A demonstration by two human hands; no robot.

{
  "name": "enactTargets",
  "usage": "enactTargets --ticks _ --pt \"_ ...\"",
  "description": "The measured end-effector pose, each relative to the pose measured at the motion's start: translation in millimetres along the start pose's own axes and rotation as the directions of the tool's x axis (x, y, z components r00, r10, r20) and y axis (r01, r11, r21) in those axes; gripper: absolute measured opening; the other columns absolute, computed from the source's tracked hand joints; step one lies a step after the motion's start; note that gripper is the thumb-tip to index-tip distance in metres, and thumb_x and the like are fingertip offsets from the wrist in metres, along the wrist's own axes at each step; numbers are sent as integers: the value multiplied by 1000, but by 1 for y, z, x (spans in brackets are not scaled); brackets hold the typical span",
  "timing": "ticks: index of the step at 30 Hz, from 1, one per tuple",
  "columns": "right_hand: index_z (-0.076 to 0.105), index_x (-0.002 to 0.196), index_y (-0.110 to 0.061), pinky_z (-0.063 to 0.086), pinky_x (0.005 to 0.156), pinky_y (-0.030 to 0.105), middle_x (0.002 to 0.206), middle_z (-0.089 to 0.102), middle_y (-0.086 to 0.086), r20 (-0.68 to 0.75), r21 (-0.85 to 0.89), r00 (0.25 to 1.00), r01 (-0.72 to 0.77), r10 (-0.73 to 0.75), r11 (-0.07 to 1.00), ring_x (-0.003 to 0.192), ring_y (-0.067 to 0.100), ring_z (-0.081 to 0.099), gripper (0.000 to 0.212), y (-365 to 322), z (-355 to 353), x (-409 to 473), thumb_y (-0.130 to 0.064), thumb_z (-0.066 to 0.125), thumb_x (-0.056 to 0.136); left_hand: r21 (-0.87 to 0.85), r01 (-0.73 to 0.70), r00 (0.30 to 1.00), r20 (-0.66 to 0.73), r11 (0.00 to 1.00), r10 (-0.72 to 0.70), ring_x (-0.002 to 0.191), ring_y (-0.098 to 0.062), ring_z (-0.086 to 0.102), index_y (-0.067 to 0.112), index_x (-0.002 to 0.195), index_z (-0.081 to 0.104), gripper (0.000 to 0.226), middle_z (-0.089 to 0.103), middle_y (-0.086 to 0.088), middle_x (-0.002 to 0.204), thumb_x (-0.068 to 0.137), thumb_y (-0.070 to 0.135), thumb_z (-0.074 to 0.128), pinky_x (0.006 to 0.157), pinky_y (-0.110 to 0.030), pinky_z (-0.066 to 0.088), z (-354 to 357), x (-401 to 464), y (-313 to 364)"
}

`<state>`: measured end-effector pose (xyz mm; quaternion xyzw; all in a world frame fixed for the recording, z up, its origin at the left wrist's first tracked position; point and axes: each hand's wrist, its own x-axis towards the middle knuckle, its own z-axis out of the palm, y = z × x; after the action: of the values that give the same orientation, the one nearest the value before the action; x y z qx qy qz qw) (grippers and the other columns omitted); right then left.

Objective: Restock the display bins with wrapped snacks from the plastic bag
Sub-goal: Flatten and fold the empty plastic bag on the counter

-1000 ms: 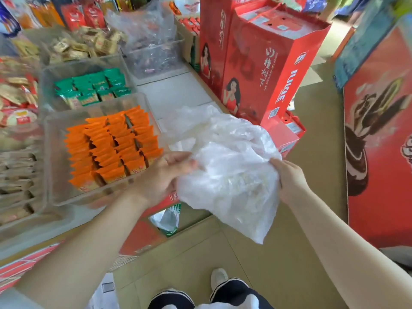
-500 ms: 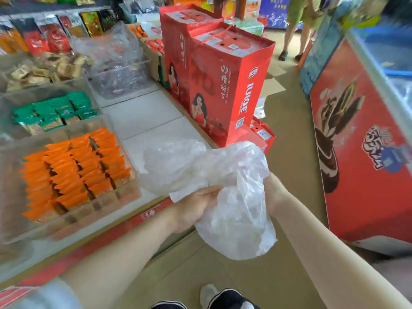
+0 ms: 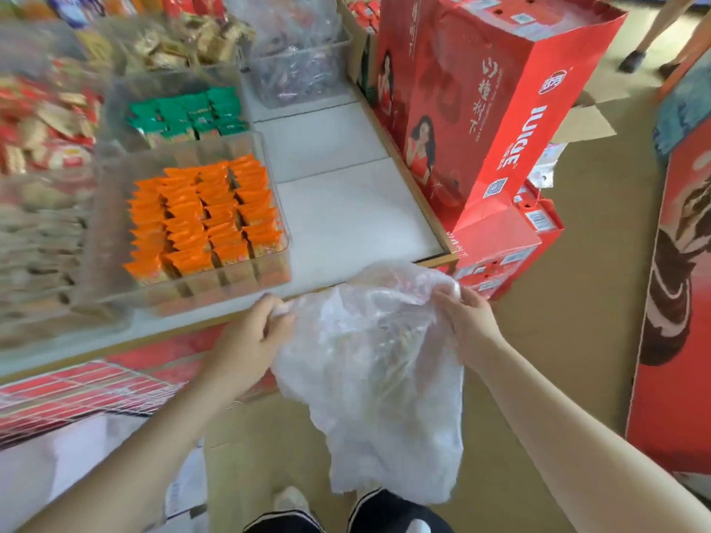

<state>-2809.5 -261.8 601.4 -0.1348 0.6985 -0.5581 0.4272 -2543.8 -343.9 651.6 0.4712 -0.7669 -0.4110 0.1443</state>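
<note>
A thin, crumpled clear plastic bag (image 3: pixel 381 382) hangs in front of me, below the shelf's front edge. My left hand (image 3: pixel 252 340) grips its left rim and my right hand (image 3: pixel 467 325) grips its right rim, holding it spread between them. The bag looks limp, and I cannot make out any contents. On the shelf to the left stands a clear bin (image 3: pixel 115 240) packed with rows of orange wrapped snacks (image 3: pixel 204 217). Behind it another clear bin (image 3: pixel 127 90) holds green wrapped snacks (image 3: pixel 188 117).
A white bare shelf surface (image 3: pixel 346 209) lies right of the bins. Tall red gift boxes (image 3: pixel 481 101) stand at the shelf's right end, with smaller red boxes (image 3: pixel 500 248) below. More snack bins fill the left and back. A red freezer side (image 3: pixel 677 302) is at right. Someone's feet show top right.
The bag has come down from in front of the shelf to below its front edge. Both hands have moved apart to its rims, spreading it. My view has tilted towards the bins.
</note>
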Motion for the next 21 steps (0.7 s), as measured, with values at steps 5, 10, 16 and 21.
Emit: enactTargets --ticks 5,10,16,21 --pt "62 76 -17 37 58 26 63 51 -1 228 7 972 52 -53 999 61 15 47 16 5 49 -4 -28 64 87 442 134 967 -252 887 -21 48 -24 43 9 78 50 18 41 1 53 88 16 63 46 -29 25 -25 -15 -103" --pt "39 58 -12 25 50 33 56 35 2 -228 -410 962 46 -151 911 61 21 32 38 29 77 -5 -18 53 92 349 41 962 -267 936 58 62 -22 50 3 64 49 27 51 -6 70 76 3 74 54 -30 36 -26 -36 -143" --pt "60 79 -17 31 56 27 65 47 0 -271 -133 962 -1 -35 991 65 19 39 16 41 85 -24 -24 51 90 -197 205 890 -371 959 -266 57 -15 29 6 74 43 26 34 0 63 88 16 63 52 -27 22 -43 -55 -165" --pt "68 98 -7 44 65 34 85 55 2 -133 49 991 10 -3 999 75 14 50 39 37 89 -36 -40 47 96 -128 258 917 -281 958 -284 56 -14 36 13 72 47 26 38 5 58 90 26 59 53 -26 26 -63 -60 -185"
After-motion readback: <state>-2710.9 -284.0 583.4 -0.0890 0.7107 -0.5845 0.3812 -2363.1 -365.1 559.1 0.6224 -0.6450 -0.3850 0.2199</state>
